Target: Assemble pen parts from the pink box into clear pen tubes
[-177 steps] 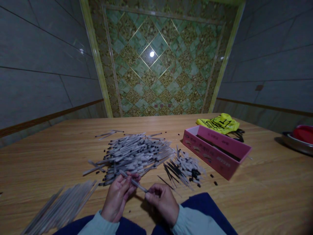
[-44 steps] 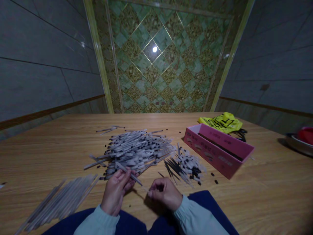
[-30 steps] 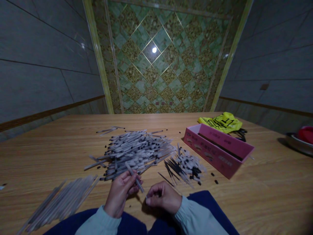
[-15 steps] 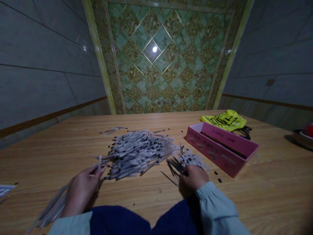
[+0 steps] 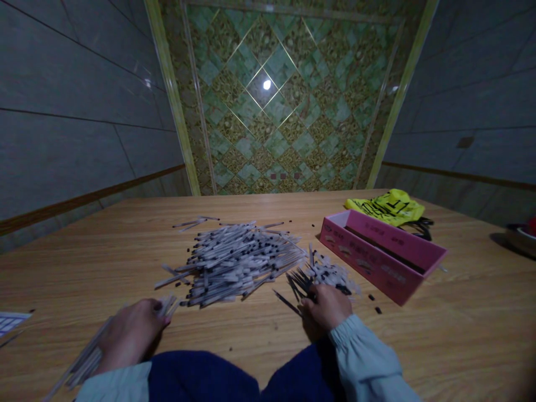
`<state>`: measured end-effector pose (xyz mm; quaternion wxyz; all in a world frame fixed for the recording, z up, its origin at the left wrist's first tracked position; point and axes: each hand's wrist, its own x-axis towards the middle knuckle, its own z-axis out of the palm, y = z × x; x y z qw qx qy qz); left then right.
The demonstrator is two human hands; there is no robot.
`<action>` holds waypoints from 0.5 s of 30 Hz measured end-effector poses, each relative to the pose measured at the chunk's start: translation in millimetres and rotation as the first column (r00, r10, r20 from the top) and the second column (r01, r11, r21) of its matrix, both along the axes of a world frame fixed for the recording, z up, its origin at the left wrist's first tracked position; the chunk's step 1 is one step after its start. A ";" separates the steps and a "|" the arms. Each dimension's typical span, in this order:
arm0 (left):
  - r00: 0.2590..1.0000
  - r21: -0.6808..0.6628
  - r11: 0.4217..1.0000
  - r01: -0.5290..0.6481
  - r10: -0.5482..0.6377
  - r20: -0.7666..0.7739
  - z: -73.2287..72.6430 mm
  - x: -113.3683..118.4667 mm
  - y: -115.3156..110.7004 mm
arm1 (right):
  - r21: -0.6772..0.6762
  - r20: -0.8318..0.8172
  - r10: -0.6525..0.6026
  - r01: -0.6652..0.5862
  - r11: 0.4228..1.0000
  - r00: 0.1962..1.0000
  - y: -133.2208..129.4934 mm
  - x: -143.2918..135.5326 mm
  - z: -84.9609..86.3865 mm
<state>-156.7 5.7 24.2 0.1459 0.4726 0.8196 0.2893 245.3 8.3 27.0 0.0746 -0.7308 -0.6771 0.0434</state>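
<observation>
A big heap of thin whitish sticks with dark ends [image 5: 238, 259] lies on the wooden table [image 5: 272, 340]. My left hand [image 5: 134, 332], slightly blurred, is closed around a few pale sticks [image 5: 168, 306] left of the heap. Beneath and beside it lies a bundle of long sticks [image 5: 86, 363]. My right hand [image 5: 330, 306] is closed at the near ends of some thin dark sticks [image 5: 299, 282]; its fingertips are partly hidden. Right behind that hand is a small pile of whitish pieces and black caps [image 5: 333, 272].
An open pink box [image 5: 377, 257] stands at the right, with a yellow bag [image 5: 389, 206] behind it. A bowl [image 5: 521, 237] sits at the far right edge. A printed sheet [image 5: 12, 322] lies at the left. Two small black pieces [image 5: 378, 310] lie near the box.
My left hand has moved a little left and down, and the sticks in it now lean over instead of standing upright. My right hand has shifted slightly left.
</observation>
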 end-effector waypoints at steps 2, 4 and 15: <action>0.977 -0.008 0.995 0.098 -0.098 -0.192 -0.5 -0.2 0.0 | 0.024 0.002 0.034 -0.034 0.999 0.999 -1.8 -6.5 -2.3; 0.959 0.011 0.991 0.133 -0.126 -0.255 0.6 4.0 1.3 | 0.051 -0.010 0.061 -0.061 0.997 0.998 -3.6 -13.5 -5.4; 0.671 0.228 0.631 0.741 -0.699 -0.247 -14.6 120.2 2.0 | 0.097 -0.223 0.293 -0.278 0.956 0.930 -15.0 -48.8 -19.0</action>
